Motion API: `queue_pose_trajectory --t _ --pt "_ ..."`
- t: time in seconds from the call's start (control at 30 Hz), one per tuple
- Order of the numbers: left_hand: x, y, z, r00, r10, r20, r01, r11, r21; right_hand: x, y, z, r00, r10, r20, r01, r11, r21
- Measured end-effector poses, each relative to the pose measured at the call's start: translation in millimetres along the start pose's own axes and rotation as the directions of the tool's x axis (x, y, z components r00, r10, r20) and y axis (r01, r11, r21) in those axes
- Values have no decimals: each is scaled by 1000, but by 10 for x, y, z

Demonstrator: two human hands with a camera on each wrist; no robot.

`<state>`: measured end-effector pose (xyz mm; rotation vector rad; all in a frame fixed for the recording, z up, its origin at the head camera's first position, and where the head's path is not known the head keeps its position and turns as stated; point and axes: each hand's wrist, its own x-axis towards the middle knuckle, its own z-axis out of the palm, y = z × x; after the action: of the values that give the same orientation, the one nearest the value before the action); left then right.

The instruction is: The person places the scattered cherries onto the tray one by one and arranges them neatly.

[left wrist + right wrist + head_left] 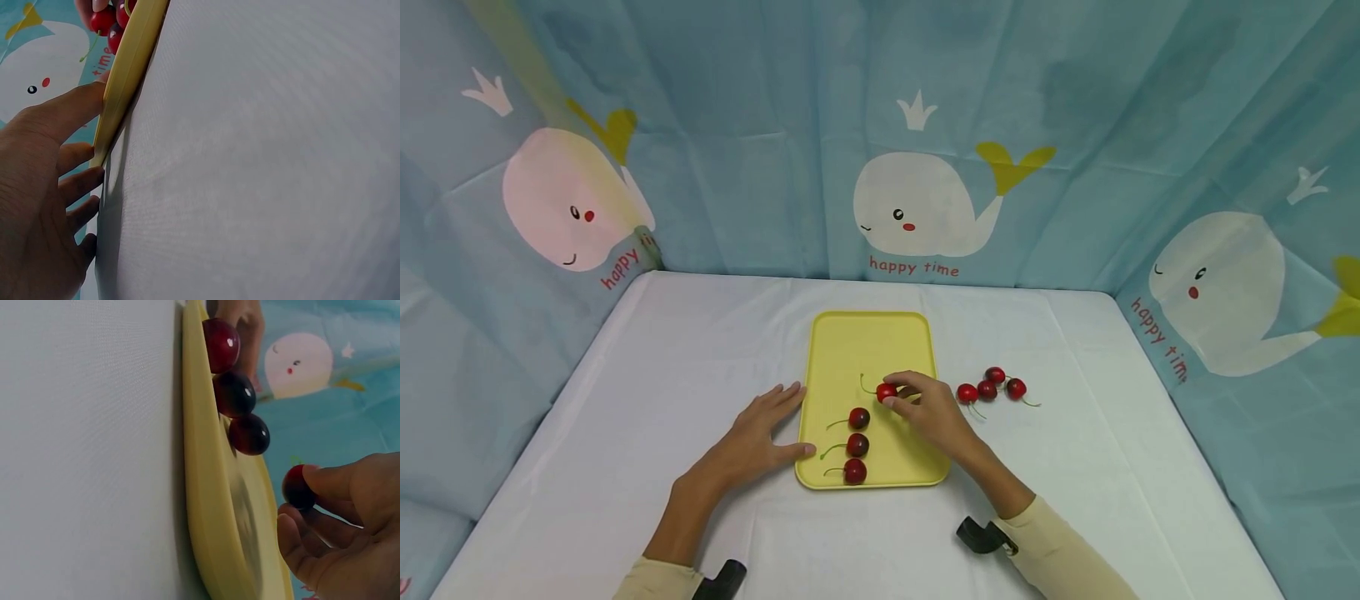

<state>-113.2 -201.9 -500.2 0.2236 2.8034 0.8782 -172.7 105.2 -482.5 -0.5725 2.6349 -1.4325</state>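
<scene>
My right hand (932, 415) pinches a red cherry (886, 392) between thumb and fingertips over the yellow tray (868, 342), its green stem pointing left. In the right wrist view this cherry (299, 489) shows apart from the tray floor. Three dark red cherries lie in a column on the tray's near left part: an upper cherry (859, 418), a middle cherry (857, 445) and a lower cherry (854, 472), stems to the left. At the tray's left edge rests my left hand (756, 433), fingers spread and straight, thumb over the rim.
To the right of the tray, several loose cherries (987, 390) with stems sit bunched on the white tablecloth (1075, 467). A blue curtain (760, 192) printed with whales hangs behind and along both sides of the table.
</scene>
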Motion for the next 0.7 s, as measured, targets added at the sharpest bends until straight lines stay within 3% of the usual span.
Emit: queue_pose_trajectory --t 0.7 --pt "4 -48 12 999 33 -13 -33 999 -29 124 -38 178 996 -4 94 5 1000 -13"
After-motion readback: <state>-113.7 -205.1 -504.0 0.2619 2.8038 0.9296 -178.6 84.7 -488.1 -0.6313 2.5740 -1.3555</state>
